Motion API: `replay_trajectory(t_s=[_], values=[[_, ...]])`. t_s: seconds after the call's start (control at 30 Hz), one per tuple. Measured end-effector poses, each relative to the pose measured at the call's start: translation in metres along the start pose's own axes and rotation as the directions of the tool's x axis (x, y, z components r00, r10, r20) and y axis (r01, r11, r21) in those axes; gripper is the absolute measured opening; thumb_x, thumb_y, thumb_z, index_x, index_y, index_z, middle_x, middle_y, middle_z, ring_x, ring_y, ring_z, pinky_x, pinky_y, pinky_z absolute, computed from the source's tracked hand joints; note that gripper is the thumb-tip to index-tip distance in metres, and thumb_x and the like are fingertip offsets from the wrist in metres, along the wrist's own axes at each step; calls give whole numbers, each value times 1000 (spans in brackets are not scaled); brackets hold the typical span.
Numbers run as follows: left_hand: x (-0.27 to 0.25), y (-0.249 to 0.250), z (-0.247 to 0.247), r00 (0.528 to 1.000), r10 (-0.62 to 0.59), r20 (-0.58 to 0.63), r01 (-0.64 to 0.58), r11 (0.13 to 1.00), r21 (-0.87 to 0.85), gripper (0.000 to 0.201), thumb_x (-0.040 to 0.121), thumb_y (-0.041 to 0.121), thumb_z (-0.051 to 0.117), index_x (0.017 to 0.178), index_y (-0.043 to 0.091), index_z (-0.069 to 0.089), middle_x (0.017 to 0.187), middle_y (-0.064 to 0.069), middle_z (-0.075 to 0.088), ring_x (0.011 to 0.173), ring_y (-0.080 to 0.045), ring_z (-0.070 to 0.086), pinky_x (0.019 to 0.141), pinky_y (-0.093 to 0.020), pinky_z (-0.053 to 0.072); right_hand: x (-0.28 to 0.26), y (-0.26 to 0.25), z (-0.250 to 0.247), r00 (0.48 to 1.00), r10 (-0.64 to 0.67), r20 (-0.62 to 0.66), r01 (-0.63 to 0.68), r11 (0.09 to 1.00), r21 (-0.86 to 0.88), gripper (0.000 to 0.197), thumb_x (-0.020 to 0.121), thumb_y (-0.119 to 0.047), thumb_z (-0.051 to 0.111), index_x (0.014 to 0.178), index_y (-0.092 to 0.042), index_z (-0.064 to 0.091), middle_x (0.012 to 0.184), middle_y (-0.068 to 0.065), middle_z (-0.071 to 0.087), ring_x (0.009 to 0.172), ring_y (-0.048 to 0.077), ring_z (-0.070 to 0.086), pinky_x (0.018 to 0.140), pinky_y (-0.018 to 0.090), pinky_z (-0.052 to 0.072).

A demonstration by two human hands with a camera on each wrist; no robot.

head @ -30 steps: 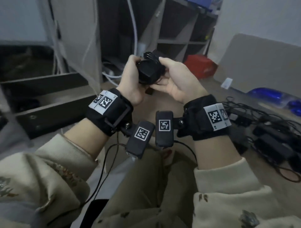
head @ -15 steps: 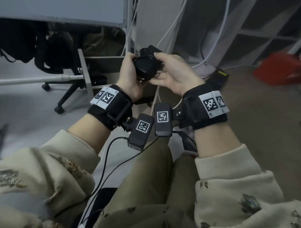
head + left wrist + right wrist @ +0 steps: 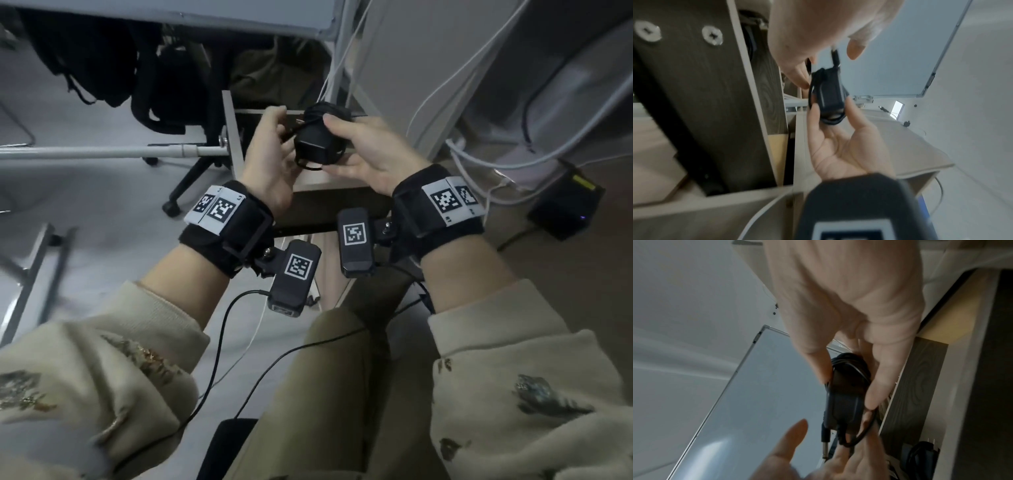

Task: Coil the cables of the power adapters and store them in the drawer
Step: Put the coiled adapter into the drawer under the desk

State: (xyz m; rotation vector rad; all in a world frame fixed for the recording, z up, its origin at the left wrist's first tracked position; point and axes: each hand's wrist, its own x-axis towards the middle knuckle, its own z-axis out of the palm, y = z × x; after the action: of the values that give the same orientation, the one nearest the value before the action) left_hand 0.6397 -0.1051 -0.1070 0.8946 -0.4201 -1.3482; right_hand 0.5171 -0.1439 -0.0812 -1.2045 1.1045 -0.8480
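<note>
Black power adapter (image 3: 313, 145), cable wound round it, pinched between right hand (image 3: 370, 154) fingers; left hand (image 3: 270, 161) fingers loosely spread alongside

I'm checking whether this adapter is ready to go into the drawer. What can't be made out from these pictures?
- Inside of the drawer: head view, hidden by both hands; right wrist view shows only a blurred corner.
- Cable end: the plug runs behind the left hand in the left wrist view; whether it is tucked in is unclear.
- Far side of the adapter: covered by the right hand in the head view.
</note>
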Motion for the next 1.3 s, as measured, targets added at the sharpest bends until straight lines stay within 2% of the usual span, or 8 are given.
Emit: replay_trajectory(t_s=[0.17,0.47,0.63,0.8,0.9,1.0,1.1,1.3], values=[[30,32,-15,983,94,-156,-86,995,57,40,98,29,49,134,13,50,135,-9,54,125,-19,53,101,-26,42,46,-6,-2,997,65,-39,-66,998,-20,9,93,-22,65,99,-17,60,104,5,72,91,20,72,64,30,59],[75,39,-16,959,25,-282,32,980,197,8,94,21,52,99,18,58,92,4,63,95,-13,59,76,-28,45,115,2,-6,965,261,7,-249,928,-276,26,87,-29,71,110,-21,61,93,-3,69,74,14,62,48,16,42],[86,38,-15,956,7,-293,62,973,224,22,95,22,51,112,16,63,112,1,67,106,-13,62,79,-30,42,149,9,-13,959,280,-37,-275,901,-336,21,86,-26,72,103,-22,59,97,-1,66,64,15,56,47,19,31],[87,37,-18,955,10,-297,54,977,206,28,96,21,47,120,16,62,116,1,67,103,-13,63,74,-30,39,172,14,-9,931,365,-7,-327,827,-457,28,88,-27,69,112,-17,58,110,3,64,85,22,57,36,15,30],[86,38,-18,958,4,-287,59,976,209,25,97,21,46,116,16,61,114,1,66,103,-14,62,74,-30,39,182,21,-7,886,464,12,-427,825,-370,37,88,-28,69,121,-13,61,105,4,71,86,22,65,71,22,49],[86,37,-19,957,2,-290,63,975,214,26,98,21,46,118,15,61,118,-1,66,104,-15,62,73,-31,39,189,31,-5,862,506,38,-467,819,-333,31,88,-26,69,114,-10,63,106,6,71,95,24,67,107,36,39],[88,37,-21,955,5,-296,63,974,219,31,98,21,46,123,13,61,122,-3,65,107,-16,62,73,-31,39,193,41,-4,860,509,42,-475,827,-300,29,90,-17,66,117,-12,60,110,9,68,90,25,69,78,37,60],[89,36,-23,955,15,-296,60,968,243,32,97,21,47,126,13,60,115,-1,65,104,-15,62,73,-32,38,200,54,1,900,432,56,-424,899,-112,33,95,-3,57,127,-9,57,109,7,63,84,17,61,49,23,55]])
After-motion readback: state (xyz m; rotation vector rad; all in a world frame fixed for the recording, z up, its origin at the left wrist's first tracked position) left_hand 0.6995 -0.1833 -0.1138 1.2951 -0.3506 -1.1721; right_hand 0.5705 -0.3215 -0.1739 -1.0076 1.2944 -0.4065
